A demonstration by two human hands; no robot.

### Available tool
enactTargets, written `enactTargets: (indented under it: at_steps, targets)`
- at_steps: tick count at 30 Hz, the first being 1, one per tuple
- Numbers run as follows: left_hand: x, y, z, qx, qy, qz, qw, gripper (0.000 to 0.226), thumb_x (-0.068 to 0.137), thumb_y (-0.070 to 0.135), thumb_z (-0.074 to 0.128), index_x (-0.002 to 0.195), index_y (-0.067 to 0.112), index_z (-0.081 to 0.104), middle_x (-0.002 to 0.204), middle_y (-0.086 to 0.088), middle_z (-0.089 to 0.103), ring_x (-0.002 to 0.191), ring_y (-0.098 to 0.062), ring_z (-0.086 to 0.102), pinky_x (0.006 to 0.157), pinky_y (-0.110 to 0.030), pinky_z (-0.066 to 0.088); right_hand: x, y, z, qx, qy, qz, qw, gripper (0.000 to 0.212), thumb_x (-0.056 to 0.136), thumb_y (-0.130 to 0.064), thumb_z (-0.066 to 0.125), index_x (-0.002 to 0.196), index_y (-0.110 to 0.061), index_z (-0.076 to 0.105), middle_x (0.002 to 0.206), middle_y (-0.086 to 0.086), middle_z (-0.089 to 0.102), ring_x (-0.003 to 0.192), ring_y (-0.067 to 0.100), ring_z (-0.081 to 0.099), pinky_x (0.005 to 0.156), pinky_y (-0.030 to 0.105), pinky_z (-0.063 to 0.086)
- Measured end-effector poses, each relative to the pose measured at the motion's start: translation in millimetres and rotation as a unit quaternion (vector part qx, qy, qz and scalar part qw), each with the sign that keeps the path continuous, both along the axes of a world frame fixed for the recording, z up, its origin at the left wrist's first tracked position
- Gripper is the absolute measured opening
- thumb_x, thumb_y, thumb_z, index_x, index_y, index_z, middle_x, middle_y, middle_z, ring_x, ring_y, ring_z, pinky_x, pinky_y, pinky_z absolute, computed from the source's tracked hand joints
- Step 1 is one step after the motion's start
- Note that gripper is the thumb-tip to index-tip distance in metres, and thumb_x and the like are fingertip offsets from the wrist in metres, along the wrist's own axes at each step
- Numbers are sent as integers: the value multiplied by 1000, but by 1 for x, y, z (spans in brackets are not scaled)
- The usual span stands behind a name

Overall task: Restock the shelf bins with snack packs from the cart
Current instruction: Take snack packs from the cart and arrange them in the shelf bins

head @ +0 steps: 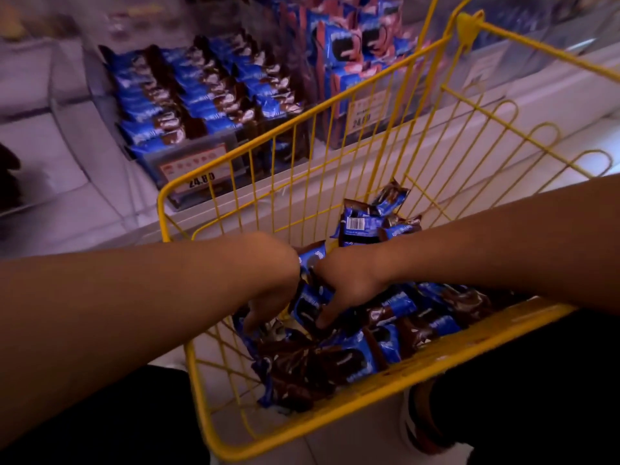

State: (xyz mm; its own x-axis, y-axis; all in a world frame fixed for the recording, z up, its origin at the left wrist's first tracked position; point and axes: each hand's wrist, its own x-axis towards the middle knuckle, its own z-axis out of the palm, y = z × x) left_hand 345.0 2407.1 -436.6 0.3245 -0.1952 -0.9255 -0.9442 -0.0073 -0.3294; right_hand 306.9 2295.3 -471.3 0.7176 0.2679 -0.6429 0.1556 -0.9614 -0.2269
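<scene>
Both forearms reach in from the near edge, and the fingers of the left hand (268, 297) curl down into the heap of snack packs (352, 350), closing on one or more of them, though the tips are buried. Fingers of the right hand (349, 290) are bent over a blue pack (308, 305) between the two hands, pinching its edge. One yellow wire cart (369, 401) holds the heap; the packs overlap too much to count. Beyond its far rim stand two clear shelf bins: the left bin (188, 169), filled with rows of blue-and-brown packs, and the right bin (365, 119), with pink-trimmed ones. Each carries a price label; the print is blurred. Pale floor tiles show under the cart, and a shoe (419, 421) shows at the lower right.
</scene>
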Motion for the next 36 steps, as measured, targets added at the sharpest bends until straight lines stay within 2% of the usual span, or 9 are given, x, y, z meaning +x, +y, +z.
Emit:
enactTargets:
  at_steps: [3,6,8,13,16,20,24,30,36]
  targets:
    - [-1,3,-1,1,45,5,999,48,95,39,61,137,19,50,93,8,53,76,-7,51,42,-17,46,1,6,-1,24,-3,-6,1000,40,80,-51,76,93,-15,66,80,-2,63,71,15,60,57,26,46]
    - [2,7,-14,-1,58,-13,998,53,91,43,65,134,12,56,121,0,62,116,-25,54,99,-28,47,11,7,6,49,45,-40,997,45,76,-36,84,109,-14,64,101,3,66,87,24,67,75,38,58]
    - [1,8,-16,53,72,-68,994,52,93,43,62,125,2,61,91,-1,63,121,-28,54,107,-38,41,18,3,14,77,90,-76,990,37,77,-24,85,103,-16,59,97,2,61,80,24,68,71,41,61]
    - [5,3,-14,21,62,-131,989,19,94,38,62,97,20,66,73,4,51,82,-22,60,79,-36,51,30,-3,34,45,142,-103,983,33,85,-15,78,110,-12,58,110,14,60,83,29,69,62,37,62]
    - [4,2,-8,19,18,-50,998,44,101,33,52,138,10,50,126,-12,59,125,-28,51,103,-34,38,40,-10,54,0,163,-93,982,28,86,-11,76,111,-16,64,118,15,63,91,34,70,55,35,61]
    - [23,13,45,-231,29,69,970,43,98,33,56,136,13,50,131,-7,58,104,-21,55,67,-24,36,48,-23,92,-27,85,-87,992,21,87,-9,74,102,-22,65,103,1,58,85,27,65,53,31,59]
    - [43,51,90,-434,86,261,858,32,89,24,69,114,29,49,102,2,65,86,-15,66,77,-37,56,38,-30,129,-49,1,-104,993,24,90,-8,70,107,-22,62,93,-11,45,75,20,58,58,35,60]
    - [37,89,93,-629,228,519,531,46,77,-1,79,103,22,49,107,-11,69,80,-24,74,68,-40,61,-2,-37,192,9,-148,-54,988,28,84,-23,78,107,-36,69,72,-36,60,63,-12,59,52,11,48]
    - [39,97,91,-632,289,567,443,58,66,23,85,117,18,60,102,-3,74,87,-19,73,72,-36,60,-15,-40,166,12,-344,-23,939,35,83,-30,77,117,-34,70,98,-20,64,80,-2,49,67,21,37]
